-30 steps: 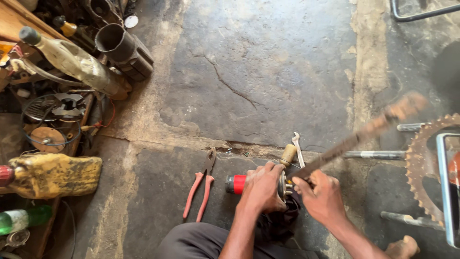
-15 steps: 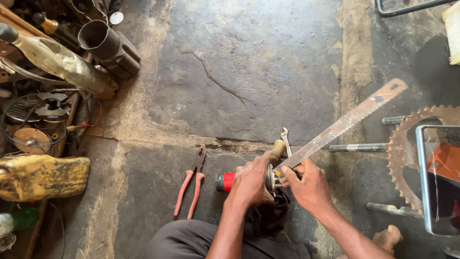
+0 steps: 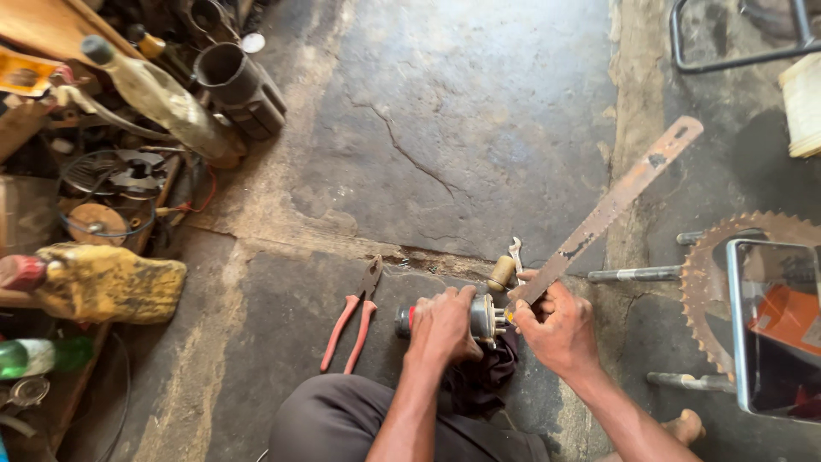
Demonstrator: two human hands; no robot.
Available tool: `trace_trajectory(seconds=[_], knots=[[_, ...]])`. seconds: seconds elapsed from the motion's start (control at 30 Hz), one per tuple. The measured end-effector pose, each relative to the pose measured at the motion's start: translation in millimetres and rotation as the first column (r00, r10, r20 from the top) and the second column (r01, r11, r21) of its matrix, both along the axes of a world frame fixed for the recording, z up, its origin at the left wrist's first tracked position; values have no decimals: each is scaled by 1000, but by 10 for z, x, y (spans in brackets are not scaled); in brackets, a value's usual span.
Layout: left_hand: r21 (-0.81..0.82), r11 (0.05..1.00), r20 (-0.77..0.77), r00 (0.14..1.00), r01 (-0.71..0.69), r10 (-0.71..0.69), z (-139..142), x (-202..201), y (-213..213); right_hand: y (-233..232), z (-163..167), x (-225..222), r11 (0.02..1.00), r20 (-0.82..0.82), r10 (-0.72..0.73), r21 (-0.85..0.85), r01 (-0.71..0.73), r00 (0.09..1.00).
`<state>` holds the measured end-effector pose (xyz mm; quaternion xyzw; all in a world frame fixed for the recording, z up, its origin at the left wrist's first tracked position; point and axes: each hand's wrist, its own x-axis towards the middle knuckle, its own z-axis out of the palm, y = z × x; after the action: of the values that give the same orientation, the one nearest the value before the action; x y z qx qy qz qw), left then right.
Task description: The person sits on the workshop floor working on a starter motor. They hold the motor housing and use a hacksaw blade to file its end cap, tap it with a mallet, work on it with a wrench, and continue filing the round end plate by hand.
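Observation:
My left hand [image 3: 442,326] grips a small cylindrical metal part [image 3: 484,316] with a red end, held down on a dark cloth [image 3: 484,376] on the stone floor. My right hand [image 3: 560,327] holds a long rusty hacksaw blade [image 3: 609,211] by its near end; the blade slants up and to the right, its lower end against the metal part. A wooden-handled tool [image 3: 501,273] and a small spanner [image 3: 516,253] lie just beyond the hands.
Red-handled pliers [image 3: 352,316] lie left of my hands. Bottles, a yellow can [image 3: 111,281], a black pipe [image 3: 238,88] and junk crowd the left side. A rusty sprocket [image 3: 714,282], a metal rod [image 3: 634,275] and a mirror frame [image 3: 770,329] sit at right.
The saw blade has swung from a low blurred angle to a steadier slant up to the right. Both hands stay on the metal part.

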<state>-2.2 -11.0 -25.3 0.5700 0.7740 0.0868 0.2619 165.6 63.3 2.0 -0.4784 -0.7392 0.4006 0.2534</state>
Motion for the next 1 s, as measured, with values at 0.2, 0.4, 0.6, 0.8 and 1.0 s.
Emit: trace_trajectory(seconds=[0.2,0.4,0.6,0.8,1.0], knots=[[82,994,-211,974,-65,81,-57,306,-138,-46,38,116,993,58,-57,-104,63,997],[113,988,-251,959,-109,135,-97,416,-132,-481,-44,440,998,468,58,-31,-50,882],[122,987,-286,949,-104,136,-110,466,-87,-813,-31,481,973,692,229,-152,-172,684],[287,957,-401,901,-50,168,-198,617,-41,-659,28,244,961,844,181,-43,-273,505],[317,947,-388,903,-54,181,-250,613,-11,-873,107,307,942,863,261,-130,-309,433]])
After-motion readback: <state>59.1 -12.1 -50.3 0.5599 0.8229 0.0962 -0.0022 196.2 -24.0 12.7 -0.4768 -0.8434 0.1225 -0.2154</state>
